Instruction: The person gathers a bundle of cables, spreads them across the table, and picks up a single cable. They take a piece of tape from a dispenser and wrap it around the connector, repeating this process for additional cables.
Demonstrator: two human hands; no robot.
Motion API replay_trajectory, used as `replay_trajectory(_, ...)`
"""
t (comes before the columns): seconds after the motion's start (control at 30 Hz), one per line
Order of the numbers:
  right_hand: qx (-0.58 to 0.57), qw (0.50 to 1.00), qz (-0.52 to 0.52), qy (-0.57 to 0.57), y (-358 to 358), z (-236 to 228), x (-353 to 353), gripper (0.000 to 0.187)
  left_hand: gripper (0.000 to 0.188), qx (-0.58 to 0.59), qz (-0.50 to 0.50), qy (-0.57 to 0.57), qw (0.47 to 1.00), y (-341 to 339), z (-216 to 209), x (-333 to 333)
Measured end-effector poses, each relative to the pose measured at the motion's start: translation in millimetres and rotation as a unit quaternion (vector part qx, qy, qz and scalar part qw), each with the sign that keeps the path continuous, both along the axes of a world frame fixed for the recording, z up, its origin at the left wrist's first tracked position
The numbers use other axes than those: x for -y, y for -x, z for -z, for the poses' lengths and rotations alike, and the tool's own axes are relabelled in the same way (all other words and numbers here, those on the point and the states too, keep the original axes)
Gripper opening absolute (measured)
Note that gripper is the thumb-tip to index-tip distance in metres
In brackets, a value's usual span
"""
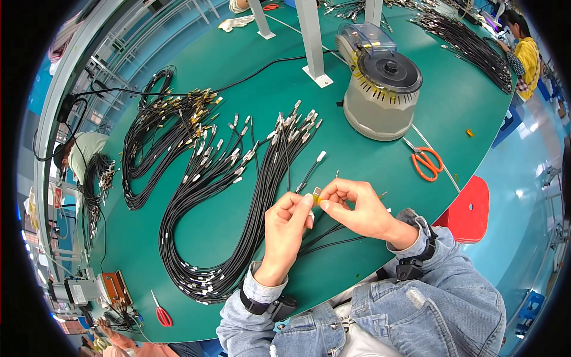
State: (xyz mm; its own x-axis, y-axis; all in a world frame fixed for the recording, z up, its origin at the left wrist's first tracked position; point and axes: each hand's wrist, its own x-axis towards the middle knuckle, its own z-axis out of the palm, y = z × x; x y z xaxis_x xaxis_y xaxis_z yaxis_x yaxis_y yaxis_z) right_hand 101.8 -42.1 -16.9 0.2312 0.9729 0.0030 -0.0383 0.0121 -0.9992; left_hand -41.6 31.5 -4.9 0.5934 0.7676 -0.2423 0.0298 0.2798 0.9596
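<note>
Just above the near edge of the green table, my two hands meet at a small metal cable connector point(317, 191) with yellow tape point(316, 200) around it. My left hand point(282, 233) pinches the connector end between thumb and fingers. The thumb and forefinger of my right hand point(360, 209) are pressed together on the tape. A few black cables point(335, 241) run beneath my hands. To the left lies a large curved bundle of black cables point(254, 217) with silver connectors; another bundle point(132, 184), with yellow-taped ends, sits beyond it.
A round grey tape dispenser point(380, 113) with a black top stands at the far right. Orange-handled scissors point(427, 163) lie near it, red-handled scissors point(162, 315) at the near left. Metal posts point(310, 41) rise from the table point(285, 71). A red stool point(470, 211) is at right; other people sit around.
</note>
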Motion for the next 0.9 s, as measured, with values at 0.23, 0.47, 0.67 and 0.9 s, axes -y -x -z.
replay_trajectory(0.23,-0.056,0.998,-0.01,0.042,-3.4,2.0,-2.0,0.015,0.017,0.024,-0.028,0.077,0.996,-2.2,3.1,-0.3)
replay_trajectory(0.47,-0.118,0.993,-0.021,0.018,-2.7,7.7,-2.5,0.018,0.017,0.035,-0.015,0.091,0.995,0.8,2.1,-1.9)
replay_trajectory(0.67,-0.112,0.993,-0.035,0.03,-3.0,13.4,-2.1,0.013,0.017,0.038,-0.013,0.087,0.995,-0.3,1.5,-0.1)
replay_trajectory(0.9,-0.106,0.994,-0.028,0.029,-4.1,10.2,-1.9,0.011,0.011,0.056,0.0,0.064,0.996,-0.2,-2.6,0.5)
